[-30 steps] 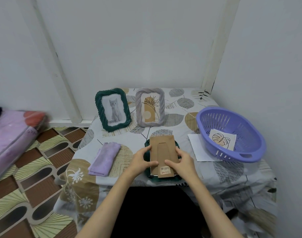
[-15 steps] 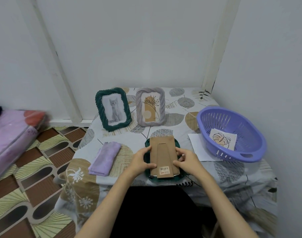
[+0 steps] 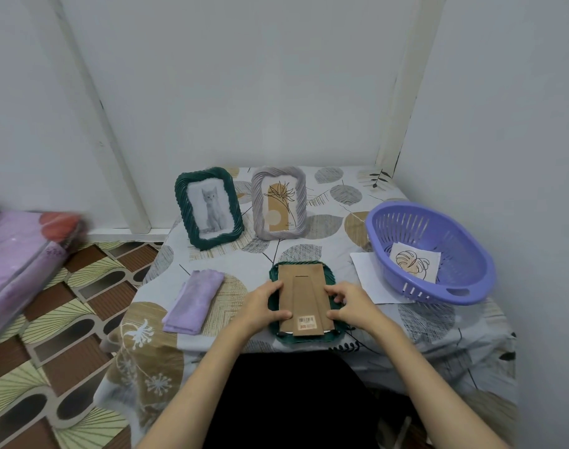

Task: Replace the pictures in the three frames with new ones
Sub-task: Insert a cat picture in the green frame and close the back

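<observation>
A dark green frame [image 3: 330,274] lies face down near the table's front edge, its brown cardboard back [image 3: 304,286] with a barcode sticker facing up. My left hand [image 3: 263,305] holds the back's left edge, thumb on the cardboard. My right hand [image 3: 350,303] holds the right edge, fingers curled at the frame's side. Behind stand a green frame with a cat picture [image 3: 209,208] and a grey frame with a plant drawing [image 3: 279,202]. A leaf drawing [image 3: 414,261] lies in the purple basket [image 3: 464,286].
A folded lilac cloth [image 3: 194,299] lies left of the flat frame. A white sheet [image 3: 370,277] sticks out from under the basket. Walls close in behind and on the right. A pink bundle [image 3: 20,264] sits on the patterned floor at left.
My right hand has shifted from the lower middle of the cardboard back to its right edge. The left hand stays on the left edge. The frame has not moved.
</observation>
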`<action>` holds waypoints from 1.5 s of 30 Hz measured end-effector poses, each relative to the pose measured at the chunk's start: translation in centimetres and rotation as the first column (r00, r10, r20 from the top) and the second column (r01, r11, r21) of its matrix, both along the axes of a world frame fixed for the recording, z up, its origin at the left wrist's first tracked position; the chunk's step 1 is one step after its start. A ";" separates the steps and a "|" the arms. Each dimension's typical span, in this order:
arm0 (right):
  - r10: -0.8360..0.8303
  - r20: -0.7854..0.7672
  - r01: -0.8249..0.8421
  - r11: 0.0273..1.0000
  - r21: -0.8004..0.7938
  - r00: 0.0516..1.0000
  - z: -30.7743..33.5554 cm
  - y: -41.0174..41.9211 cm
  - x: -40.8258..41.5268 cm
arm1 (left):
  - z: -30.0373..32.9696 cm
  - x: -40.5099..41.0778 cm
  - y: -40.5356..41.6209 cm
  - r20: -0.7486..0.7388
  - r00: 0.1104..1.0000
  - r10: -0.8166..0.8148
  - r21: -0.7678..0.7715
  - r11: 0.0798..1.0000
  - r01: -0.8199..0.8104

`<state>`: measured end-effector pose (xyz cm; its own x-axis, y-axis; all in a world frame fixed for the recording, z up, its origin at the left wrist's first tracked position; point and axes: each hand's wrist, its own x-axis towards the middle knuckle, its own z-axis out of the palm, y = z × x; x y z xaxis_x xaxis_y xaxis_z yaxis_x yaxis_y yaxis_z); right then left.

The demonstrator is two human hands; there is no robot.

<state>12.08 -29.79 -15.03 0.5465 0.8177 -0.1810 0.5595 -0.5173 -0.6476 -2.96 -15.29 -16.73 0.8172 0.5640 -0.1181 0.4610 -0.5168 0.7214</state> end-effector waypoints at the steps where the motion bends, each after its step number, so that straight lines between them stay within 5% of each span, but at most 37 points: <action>1: 0.014 0.018 -0.014 1.000 -0.016 1.000 0.0 0.0 0.0 | 0.0 0.0 0.1 -0.036 0.999 -0.037 0.048 0.998 0.038; 7: 0.038 0.039 -0.035 0.996 -0.076 0.999 -0.2 0.5 0.3 | 0.0 0.3 0.5 -0.106 0.989 -0.107 0.104 0.988 0.118; 11: -0.094 0.083 0.092 0.995 0.029 0.992 -0.2 1.3 0.7 | -0.2 0.9 1.1 -0.006 1.000 0.030 0.141 0.990 -0.029; 18: -0.205 0.099 0.199 0.978 0.070 0.974 -1.0 2.5 1.4 | -1.7 1.8 2.0 -0.082 0.992 0.091 0.214 0.974 -0.072; 23: -0.301 0.049 0.287 0.940 0.186 0.952 -0.4 4.0 2.2 | -0.9 3.6 2.3 0.058 0.953 0.297 0.280 0.911 -0.301; 45: -0.132 0.092 0.113 0.976 0.185 0.987 -2.4 5.3 4.0 | -1.8 4.5 3.7 0.024 0.976 0.218 0.266 0.939 -0.216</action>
